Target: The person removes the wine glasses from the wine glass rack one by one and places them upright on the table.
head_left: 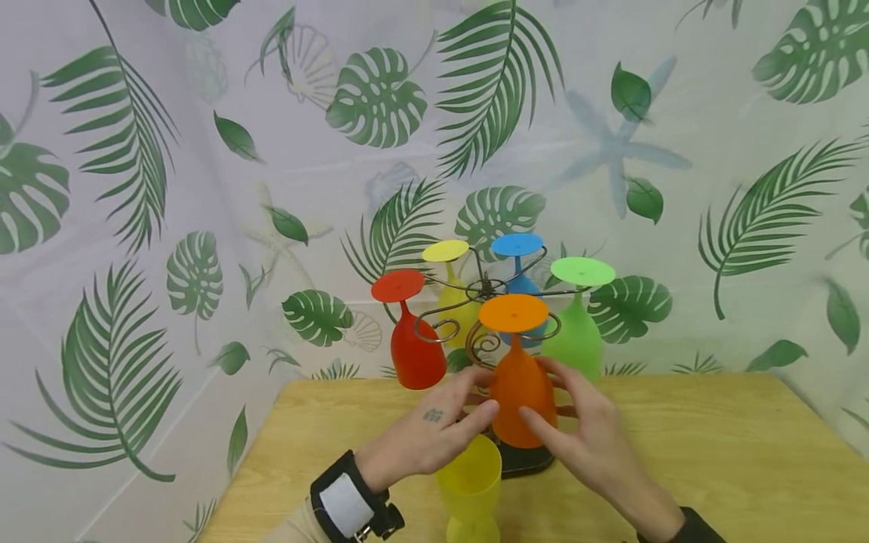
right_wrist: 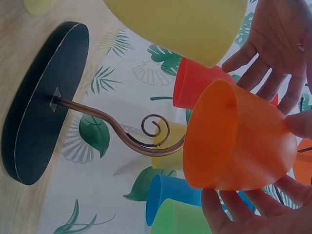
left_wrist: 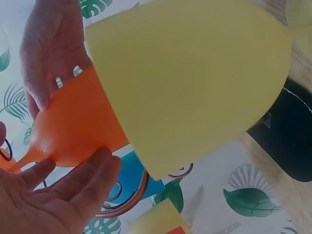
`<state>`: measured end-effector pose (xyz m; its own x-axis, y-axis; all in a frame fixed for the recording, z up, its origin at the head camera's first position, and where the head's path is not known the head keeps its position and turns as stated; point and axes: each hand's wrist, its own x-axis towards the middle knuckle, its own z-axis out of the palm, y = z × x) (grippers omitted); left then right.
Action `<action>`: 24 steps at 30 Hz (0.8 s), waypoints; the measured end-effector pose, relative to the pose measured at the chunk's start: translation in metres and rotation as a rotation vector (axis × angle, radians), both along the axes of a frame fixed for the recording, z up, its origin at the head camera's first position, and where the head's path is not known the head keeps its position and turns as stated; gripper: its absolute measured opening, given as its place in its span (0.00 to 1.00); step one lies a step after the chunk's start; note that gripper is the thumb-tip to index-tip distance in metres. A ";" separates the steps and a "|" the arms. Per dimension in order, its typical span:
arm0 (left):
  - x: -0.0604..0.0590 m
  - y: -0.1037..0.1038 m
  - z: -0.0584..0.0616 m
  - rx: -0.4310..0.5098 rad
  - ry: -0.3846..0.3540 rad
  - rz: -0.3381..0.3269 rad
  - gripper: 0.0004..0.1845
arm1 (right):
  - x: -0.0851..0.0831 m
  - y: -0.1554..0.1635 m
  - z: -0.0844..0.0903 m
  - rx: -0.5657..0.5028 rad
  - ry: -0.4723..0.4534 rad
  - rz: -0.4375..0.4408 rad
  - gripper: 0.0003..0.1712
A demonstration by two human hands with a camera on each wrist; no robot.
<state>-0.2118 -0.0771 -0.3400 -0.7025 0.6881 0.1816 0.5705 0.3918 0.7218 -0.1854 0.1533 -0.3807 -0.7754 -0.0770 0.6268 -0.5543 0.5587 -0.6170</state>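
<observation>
Head view: fingertips of the left hand (head_left: 434, 430) and right hand (head_left: 584, 430), straight and slightly spread, touch either side of the orange goblet's (head_left: 521, 392) bowl, which hangs upside down from the wire rack (head_left: 485, 288). A yellow goblet (head_left: 470, 483) stands upright on the wooden table (head_left: 713, 452) just below.

The left hand (head_left: 424, 437) bears a small dark tattoo on its back; its wrist wears a black strap with a white patch over a beige sleeve. The right hand (head_left: 597, 441) ends in a dark cuff.
</observation>
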 end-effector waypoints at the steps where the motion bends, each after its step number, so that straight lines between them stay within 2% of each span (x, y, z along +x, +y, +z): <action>1: -0.001 0.000 -0.001 -0.002 -0.003 0.002 0.26 | -0.001 0.000 0.000 0.000 -0.002 0.001 0.35; 14: -0.008 0.007 0.000 -0.021 -0.009 0.011 0.31 | -0.009 0.001 -0.003 -0.026 0.005 -0.003 0.35; 24: -0.011 0.014 0.003 -0.043 0.034 0.005 0.34 | -0.013 0.005 -0.003 -0.057 0.015 -0.005 0.35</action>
